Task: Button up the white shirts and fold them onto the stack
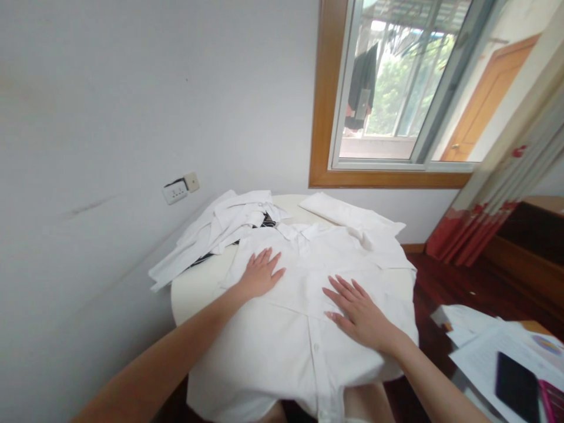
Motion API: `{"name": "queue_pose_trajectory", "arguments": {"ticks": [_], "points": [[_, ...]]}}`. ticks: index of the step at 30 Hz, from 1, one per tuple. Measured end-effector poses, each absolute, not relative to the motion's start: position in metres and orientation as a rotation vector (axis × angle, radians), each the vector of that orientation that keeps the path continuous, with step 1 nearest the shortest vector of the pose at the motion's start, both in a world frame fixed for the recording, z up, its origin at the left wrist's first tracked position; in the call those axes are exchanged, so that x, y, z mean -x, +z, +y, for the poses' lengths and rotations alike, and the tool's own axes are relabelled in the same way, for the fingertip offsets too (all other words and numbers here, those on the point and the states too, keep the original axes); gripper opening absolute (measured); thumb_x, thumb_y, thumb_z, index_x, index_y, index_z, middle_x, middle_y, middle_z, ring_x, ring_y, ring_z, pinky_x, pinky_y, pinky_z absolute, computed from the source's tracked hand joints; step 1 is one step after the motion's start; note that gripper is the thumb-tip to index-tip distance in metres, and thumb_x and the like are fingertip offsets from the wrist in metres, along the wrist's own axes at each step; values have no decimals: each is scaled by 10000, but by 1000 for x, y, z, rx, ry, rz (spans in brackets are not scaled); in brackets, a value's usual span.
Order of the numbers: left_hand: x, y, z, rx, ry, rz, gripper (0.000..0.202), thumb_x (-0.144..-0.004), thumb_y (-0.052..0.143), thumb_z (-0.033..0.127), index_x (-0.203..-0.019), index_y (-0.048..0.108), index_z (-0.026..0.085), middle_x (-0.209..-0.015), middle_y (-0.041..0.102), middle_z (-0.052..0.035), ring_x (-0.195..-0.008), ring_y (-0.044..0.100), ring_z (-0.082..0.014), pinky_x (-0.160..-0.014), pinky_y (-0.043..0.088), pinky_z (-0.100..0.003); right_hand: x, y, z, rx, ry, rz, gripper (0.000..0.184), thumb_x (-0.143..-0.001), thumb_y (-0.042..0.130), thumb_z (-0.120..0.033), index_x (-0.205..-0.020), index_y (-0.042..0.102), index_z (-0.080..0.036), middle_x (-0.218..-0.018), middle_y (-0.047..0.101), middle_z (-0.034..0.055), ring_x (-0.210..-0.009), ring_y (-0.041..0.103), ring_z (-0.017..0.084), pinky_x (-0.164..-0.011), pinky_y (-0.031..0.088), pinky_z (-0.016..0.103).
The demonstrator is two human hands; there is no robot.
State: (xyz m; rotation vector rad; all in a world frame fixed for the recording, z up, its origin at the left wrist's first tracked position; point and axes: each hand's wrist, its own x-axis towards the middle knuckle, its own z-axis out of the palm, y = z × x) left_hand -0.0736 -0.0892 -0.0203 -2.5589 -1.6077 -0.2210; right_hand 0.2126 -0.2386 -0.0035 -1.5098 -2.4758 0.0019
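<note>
A white button-up shirt (282,329) lies spread front side up over a round cream table (187,294), its collar toward the wall and its hem hanging over the near edge. My left hand (261,275) rests flat on the left chest of the shirt, fingers spread. Lower and to the right, my right hand (359,311) also lies flat on the cloth with its fingers apart. Neither hand grips the fabric. One shirt sleeve (352,212) stretches toward the back right of the table.
More white clothing (220,220) with some black striped cloth is heaped at the back left, against the wall. At right, papers (489,341) and a black phone (516,385) lie on a lower surface. A window (392,88) and a red-and-cream curtain (467,223) are beyond.
</note>
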Motion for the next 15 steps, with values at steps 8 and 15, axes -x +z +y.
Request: {"name": "queue_pose_trajectory", "arguments": {"ticks": [8, 15], "points": [[111, -17, -81, 2513, -212, -1693, 652, -898, 247, 618, -1428, 343, 251, -1518, 263, -109, -1405, 220, -250, -1129, 164, -464, -247, -29, -255, 1659, -150, -2334, 551, -935, 363, -510, -1438, 332, -288, -1527, 218, 65, -1399, 212, 236, -1111, 261, 481], [116, -20, -78, 2438, -206, -1739, 666, -904, 290, 578, -1413, 366, 156, -1498, 294, -148, -1392, 254, -258, -1123, 204, -448, -262, -37, -271, 1658, -260, -2254, 541, -929, 405, -481, -1421, 375, -257, -1520, 241, 80, -1382, 262, 244, -1106, 295, 461]]}}
